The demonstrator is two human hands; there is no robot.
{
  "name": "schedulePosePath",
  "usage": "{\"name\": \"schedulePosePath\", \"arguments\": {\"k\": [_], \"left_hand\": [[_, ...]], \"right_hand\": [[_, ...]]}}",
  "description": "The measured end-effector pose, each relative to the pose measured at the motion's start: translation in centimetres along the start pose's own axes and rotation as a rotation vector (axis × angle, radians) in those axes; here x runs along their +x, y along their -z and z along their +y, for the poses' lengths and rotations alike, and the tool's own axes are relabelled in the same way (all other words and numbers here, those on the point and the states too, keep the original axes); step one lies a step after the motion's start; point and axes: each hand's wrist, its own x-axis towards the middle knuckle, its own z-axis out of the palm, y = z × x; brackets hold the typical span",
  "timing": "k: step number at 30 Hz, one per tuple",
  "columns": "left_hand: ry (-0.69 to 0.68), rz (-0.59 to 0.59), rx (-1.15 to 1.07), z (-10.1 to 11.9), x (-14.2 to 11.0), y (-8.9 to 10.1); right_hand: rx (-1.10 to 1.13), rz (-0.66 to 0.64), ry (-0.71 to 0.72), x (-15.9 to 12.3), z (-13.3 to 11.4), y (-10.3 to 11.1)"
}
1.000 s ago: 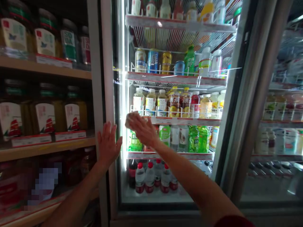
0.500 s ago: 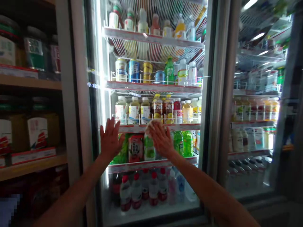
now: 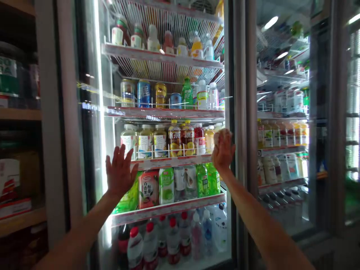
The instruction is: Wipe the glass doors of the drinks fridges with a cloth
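Note:
A glass fridge door (image 3: 168,116) stands in front of me, with lit drink shelves behind it. At the right side of the glass, my right hand (image 3: 223,152) presses a pale crumpled cloth (image 3: 222,135) toward the pane, near the metal door frame. The cloth shows above and under the fingers. My left hand (image 3: 119,170) is raised at the left part of the glass, fingers spread and holding nothing. Whether its palm touches the pane cannot be seen. Between the hands, behind the glass, are tea bottles (image 3: 160,140) and a red-labelled drink bottle (image 3: 148,189).
A second fridge (image 3: 282,150) with bottles stands to the right, beyond the metal frame (image 3: 244,112). On the left is a wooden shelf (image 3: 22,114) with jars and bottles. Red-capped bottles (image 3: 150,243) stand on the fridge's bottom level.
My right hand has swept the cloth from the left edge of the glass across to its right edge. My left hand stays raised at the left. The view has shifted right.

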Motion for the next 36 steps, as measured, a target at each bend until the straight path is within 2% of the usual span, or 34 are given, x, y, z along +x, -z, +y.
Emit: {"name": "schedulePosePath", "arguments": {"k": [1,2,3,4,7,8,9,12,13,14,17,18,19,20,22,23,24,25,28,29,30,31,33,34,35,36], "left_hand": [[0.004,0.001,-0.006,0.1,0.2,0.0],[0.011,0.005,-0.018,0.2,0.6,0.0],[0.018,0.015,-0.032,0.3,1.1,0.0],[0.026,0.029,-0.043,0.4,1.9,0.0],[0.056,0.081,-0.037,0.3,4.5,-0.2],[0.072,0.084,-0.030,0.2,5.3,-0.2],[0.090,0.080,-0.025,0.1,6.0,-0.2],[0.126,0.045,-0.024,-0.3,6.9,-0.2],[0.131,0.042,-0.021,-0.3,6.9,-0.2],[0.132,0.039,-0.014,-0.4,6.8,-0.1],[0.108,0.034,0.009,-0.8,6.7,0.2],[0.100,0.036,0.017,-1.2,6.7,0.4],[0.094,0.042,0.024,-1.6,6.8,0.6],[0.094,0.051,0.031,-2.0,7.0,0.7],[0.112,0.066,0.038,-2.9,7.3,1.0],[0.123,0.067,0.039,-3.3,7.4,1.1],[0.130,0.065,0.039,-3.5,7.5,1.2],[0.134,0.063,0.040,-3.8,7.5,1.2],[0.113,0.048,0.046,-4.5,7.5,1.5],[0.102,0.043,0.049,-4.8,7.4,1.7],[0.097,0.042,0.053,-5.3,7.3,1.9],[0.097,0.043,0.059,-5.8,7.3,2.2],[0.099,0.047,0.077,-7.0,7.0,2.7],[0.091,0.039,0.087,-7.5,6.9,2.9],[0.073,0.025,0.094,-7.9,6.7,3.2],[0.048,0.007,0.098,-8.3,6.4,3.4]], "right_hand": [[-0.020,0.055,-0.156,0.6,0.3,-0.2],[-0.028,0.079,-0.238,1.0,0.2,-0.3],[-0.021,0.072,-0.234,1.1,-0.1,-0.3],[-0.001,0.032,-0.142,0.9,-0.6,-0.2],[0.082,-0.152,0.316,0.9,-1.6,0.1],[0.083,-0.172,0.353,1.5,-1.5,0.2],[0.065,-0.154,0.287,2.3,-1.3,0.2],[-0.012,-0.022,-0.140,5.4,-1.8,-0.2],[-0.012,-0.011,-0.169,6.1,-2.6,-0.4],[0.004,-0.027,-0.100,6.6,-3.7,-0.5],[0.080,-0.134,0.391,6.9,-6.3,-0.5],[0.090,-0.142,0.472,7.1,-6.6,-0.5],[0.091,-0.123,0.454,7.6,-6.6,-0.5],[0.083,-0.080,0.342,8.3,-6.5,-0.5],[0.067,0.032,0.002,9.7,-6.6,-0.7],[0.068,0.064,-0.098,10.2,-7.1,-0.8],[0.078,0.066,-0.096,10.4,-8.1,-1.0],[0.096,0.041,0.000,10.2,-9.4,-1.1],[0.171,-0.107,0.555,8.9,-13.7,-1.1],[0.194,-0.140,0.673,8.8,-14.7,-1.1],[0.210,-0.146,0.695,9.0,-15.5,-1.1],[0.217,-0.125,0.615,9.6,-16.1,-1.2],[0.215,-0.038,0.280,10.9,-17.2,-1.5],[0.216,-0.008,0.160,11.4,-18.1,-1.8],[0.224,-0.003,0.142,11.5,-19.3,-2.0],[0.241,-0.024,0.236,11.3,-20.7,-2.1]]}}
